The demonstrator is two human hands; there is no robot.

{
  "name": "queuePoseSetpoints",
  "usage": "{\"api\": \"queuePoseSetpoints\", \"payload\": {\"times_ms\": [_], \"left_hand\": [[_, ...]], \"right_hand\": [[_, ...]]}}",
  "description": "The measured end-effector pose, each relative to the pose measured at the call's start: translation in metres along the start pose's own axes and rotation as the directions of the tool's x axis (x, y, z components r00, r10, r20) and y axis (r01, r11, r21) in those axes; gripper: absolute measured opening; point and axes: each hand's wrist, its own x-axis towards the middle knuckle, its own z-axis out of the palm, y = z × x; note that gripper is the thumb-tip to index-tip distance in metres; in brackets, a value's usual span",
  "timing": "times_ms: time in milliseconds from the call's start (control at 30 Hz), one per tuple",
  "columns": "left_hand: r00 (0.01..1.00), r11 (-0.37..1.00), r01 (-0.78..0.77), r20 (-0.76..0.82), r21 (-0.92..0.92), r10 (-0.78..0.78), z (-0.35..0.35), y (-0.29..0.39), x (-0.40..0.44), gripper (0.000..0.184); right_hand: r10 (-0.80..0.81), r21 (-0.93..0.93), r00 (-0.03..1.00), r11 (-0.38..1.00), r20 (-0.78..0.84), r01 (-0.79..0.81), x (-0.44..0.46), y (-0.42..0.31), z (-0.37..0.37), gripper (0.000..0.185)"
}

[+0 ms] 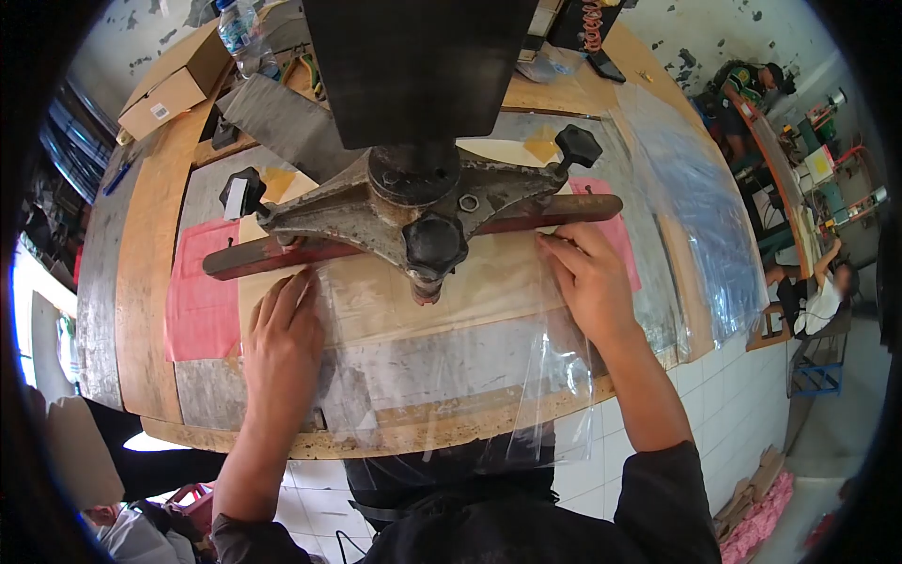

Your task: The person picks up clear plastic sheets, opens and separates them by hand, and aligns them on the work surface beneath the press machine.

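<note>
A clear plastic sheet (451,381) is spread across the work surface and hangs over the table's front edge. My left hand (285,329) pinches its left side, with the fingertips close to the metal bar (324,252) of the press. On the other side, my right hand (594,282) holds the sheet's right edge between thumb and fingers, just below the bar. The press head (413,193) with its black knobs (435,242) stands over the sheet's far edge. Beneath lies a pale yellowish sheet (376,291). The far edge of the plastic is hard to make out.
Pink sheets (202,315) lie at both ends of the bar. A stack of clear plastic (705,207) rests on the right. A cardboard box (174,80), a water bottle (246,42) and a phone (606,66) are at the back. Other people (822,296) sit at the right.
</note>
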Motion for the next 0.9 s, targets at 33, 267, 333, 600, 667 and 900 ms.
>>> {"api": "queuePoseSetpoints", "payload": {"times_ms": [33,267,333,600,667,900], "left_hand": [[1.0,1.0,-0.011,-0.002,0.006,0.011,0.0004,0.0,-0.0004,0.037],[0.999,1.0,0.025,0.02,-0.01,-0.025,-0.0028,0.0036,0.0016,0.039],[0.999,1.0,0.021,0.023,-0.002,-0.021,-0.0018,0.0023,0.0013,0.039],[0.997,0.998,0.061,0.048,-0.025,-0.059,-0.0018,0.0026,0.0005,0.035],[0.998,0.998,0.054,0.042,-0.038,-0.052,-0.0002,0.0014,0.0,0.035],[1.0,1.0,0.0,-0.001,-0.017,0.0,-0.0004,0.0016,0.0008,0.037]], "right_hand": [[-0.061,-0.018,0.998,0.998,0.016,0.061,0.0007,0.0008,-0.0008,0.024],[-0.088,0.02,0.992,0.996,0.086,0.087,0.0029,-0.0011,-0.0041,0.034],[-0.086,0.02,0.993,0.996,0.085,0.084,0.0039,-0.003,-0.0042,0.034],[-0.084,0.023,0.995,0.996,0.05,0.082,0.0013,-0.0007,0.0006,0.034],[-0.076,0.026,0.996,0.997,0.044,0.075,0.0018,-0.0023,0.0001,0.034],[-0.057,0.057,0.997,0.997,0.058,0.054,0.0008,-0.0031,0.0013,0.033]]}}
